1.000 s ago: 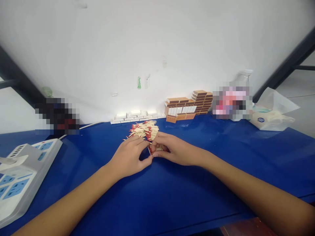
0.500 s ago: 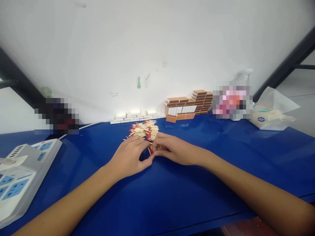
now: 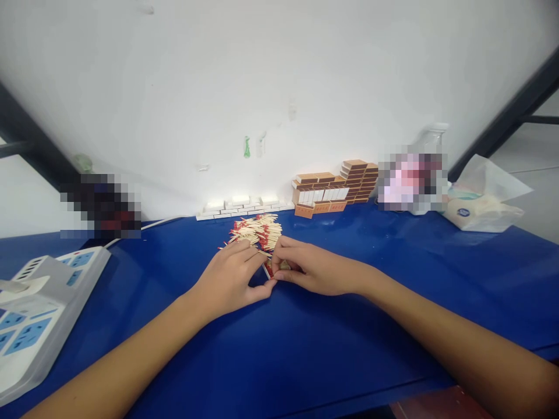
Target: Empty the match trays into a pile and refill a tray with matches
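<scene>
A small white matchbox tray [image 3: 265,269] with red-tipped matches inside lies between my hands, mostly hidden by my fingers. My left hand [image 3: 233,274] is closed around the tray's left side, thumb at the near end and fingers at the far end. Over the tray, my right hand [image 3: 308,265] is closed in a pinch at the match heads; pale matchsticks show under its curled fingers. Just beyond both hands is a loose heap of red-headed matches [image 3: 266,228], some crossing one another.
Along the wall stand rows of white trays [image 3: 244,208] and stacked brown-and-orange matchboxes [image 3: 360,180]. A white power strip [image 3: 65,302] is at the left of the blue table [image 3: 279,361]. At the right are a tissue pack [image 3: 480,212] and a blurred pink item [image 3: 410,180].
My right thumb and fingertips have shifted slightly toward me and right over the tray, showing a little more of the matches. My left hand stays nearly in place.
</scene>
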A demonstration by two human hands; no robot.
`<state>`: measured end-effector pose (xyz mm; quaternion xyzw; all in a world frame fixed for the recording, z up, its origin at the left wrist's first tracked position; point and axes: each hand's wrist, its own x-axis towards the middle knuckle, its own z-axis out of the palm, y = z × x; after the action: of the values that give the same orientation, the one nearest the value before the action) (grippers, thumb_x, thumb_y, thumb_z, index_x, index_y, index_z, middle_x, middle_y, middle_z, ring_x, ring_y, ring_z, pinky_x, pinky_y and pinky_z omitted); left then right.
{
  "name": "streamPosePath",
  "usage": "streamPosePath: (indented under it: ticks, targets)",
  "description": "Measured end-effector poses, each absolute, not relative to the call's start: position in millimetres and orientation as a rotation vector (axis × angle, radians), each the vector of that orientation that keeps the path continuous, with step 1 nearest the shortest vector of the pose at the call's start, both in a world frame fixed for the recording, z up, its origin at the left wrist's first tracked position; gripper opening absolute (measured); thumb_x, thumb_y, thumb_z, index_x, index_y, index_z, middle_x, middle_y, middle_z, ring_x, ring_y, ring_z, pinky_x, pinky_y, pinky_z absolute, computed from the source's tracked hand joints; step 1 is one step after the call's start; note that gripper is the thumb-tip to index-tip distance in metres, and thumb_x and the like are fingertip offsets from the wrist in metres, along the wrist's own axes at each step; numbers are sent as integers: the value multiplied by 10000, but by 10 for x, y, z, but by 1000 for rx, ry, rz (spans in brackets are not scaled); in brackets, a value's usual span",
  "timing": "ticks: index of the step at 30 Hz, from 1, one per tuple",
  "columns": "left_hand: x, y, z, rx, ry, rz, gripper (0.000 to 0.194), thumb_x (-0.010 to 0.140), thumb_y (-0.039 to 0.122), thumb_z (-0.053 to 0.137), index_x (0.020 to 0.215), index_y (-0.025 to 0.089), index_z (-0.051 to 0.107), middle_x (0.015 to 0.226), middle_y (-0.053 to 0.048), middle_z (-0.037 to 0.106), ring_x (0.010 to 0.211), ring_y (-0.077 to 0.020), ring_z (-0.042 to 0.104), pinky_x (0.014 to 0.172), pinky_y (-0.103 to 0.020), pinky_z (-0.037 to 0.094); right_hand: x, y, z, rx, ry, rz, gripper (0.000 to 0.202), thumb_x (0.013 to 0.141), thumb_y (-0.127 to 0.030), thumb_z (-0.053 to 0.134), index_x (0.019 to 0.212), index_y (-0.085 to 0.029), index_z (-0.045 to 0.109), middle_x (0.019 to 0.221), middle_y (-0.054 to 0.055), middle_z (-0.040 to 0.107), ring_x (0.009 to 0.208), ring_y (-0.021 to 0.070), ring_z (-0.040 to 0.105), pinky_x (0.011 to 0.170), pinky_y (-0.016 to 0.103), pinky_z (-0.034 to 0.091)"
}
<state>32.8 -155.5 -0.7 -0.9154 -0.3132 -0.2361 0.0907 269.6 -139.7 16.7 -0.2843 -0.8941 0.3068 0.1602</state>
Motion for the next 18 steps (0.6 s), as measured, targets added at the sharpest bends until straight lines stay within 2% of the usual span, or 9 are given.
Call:
streamPosePath:
  ticks: [11,18]
  targets:
    - [333,-1548,-12,-2707,-968,-690,180,928,351,629,942,182,690,809,-54,683,815,-234,608,754,-384,507,2665,-1411,141,-830,-2483,856,126,1062,-256,470,1017,-204,577,1062,49,562,884,148,551,777,290,474]
    - [335,-1560,-24,-2701,-1010,-689,231,961,368,592,987,175,717,839,-72,704,836,-241,625,796,-401,523,2678,-1397,136,-949,-2528,646,115,1047,-260,509,1045,-202,608,1098,57,554,852,155,575,769,314,472]
